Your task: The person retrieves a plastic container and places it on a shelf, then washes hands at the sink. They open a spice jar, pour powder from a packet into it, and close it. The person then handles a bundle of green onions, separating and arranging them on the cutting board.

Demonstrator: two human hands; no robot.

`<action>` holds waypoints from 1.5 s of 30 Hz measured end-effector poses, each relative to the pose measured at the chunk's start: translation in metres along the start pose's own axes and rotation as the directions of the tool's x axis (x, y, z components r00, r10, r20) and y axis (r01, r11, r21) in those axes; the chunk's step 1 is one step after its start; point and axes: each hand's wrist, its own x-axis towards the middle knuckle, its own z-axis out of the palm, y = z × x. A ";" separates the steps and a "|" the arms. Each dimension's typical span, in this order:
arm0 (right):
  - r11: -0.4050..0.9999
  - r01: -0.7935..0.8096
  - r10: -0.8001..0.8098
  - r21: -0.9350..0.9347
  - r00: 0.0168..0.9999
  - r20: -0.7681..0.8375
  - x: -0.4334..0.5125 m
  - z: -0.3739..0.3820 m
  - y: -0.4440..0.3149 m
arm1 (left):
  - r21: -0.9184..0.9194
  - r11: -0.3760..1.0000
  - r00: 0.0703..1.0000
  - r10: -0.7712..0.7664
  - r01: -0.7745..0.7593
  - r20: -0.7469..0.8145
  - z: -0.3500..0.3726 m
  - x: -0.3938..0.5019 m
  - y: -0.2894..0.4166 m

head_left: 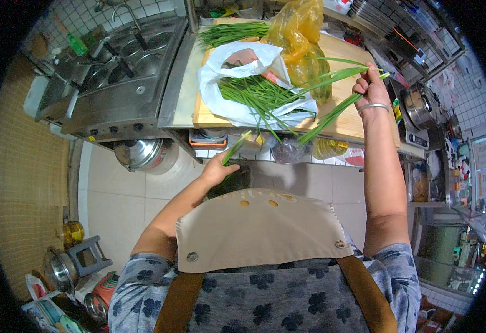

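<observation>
My right hand point(370, 89), with a silver bangle at the wrist, is raised over the right part of a wooden board point(347, 112). It grips a few long green garlic chives point(332, 114) whose leaves hang down to the left. Lower and nearer my body, my left hand point(218, 170) holds a short bit of green stalk point(235, 149) above a dark container point(239, 179), whose contents I cannot make out. On the board lies an open white plastic bag point(212, 85) with many more chives point(255, 93) in it. Another chive bundle point(232, 34) lies behind the bag.
A knotted yellow plastic bag point(297, 41) stands on the board behind the white bag. To the left is a steel cooking unit point(122, 98) with round wells and a tap. At right, a steel pot point(420, 106) sits on a cooker. Below the counter stands a lidded pot point(139, 152).
</observation>
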 end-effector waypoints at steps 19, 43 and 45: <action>0.842 0.082 0.217 -0.533 0.854 0.473 -0.089 0.093 0.103 | -0.785 0.619 0.995 0.090 -0.020 0.046 -0.055 0.021 0.170; 0.915 -0.233 0.348 -0.329 0.868 0.354 -0.045 0.106 0.049 | -0.804 0.594 0.992 0.110 -0.018 0.059 -0.114 0.022 0.181; 0.906 -0.264 0.374 -0.332 0.866 0.332 -0.053 0.113 0.060 | -0.859 0.511 0.989 0.116 0.019 0.091 -0.103 0.021 0.191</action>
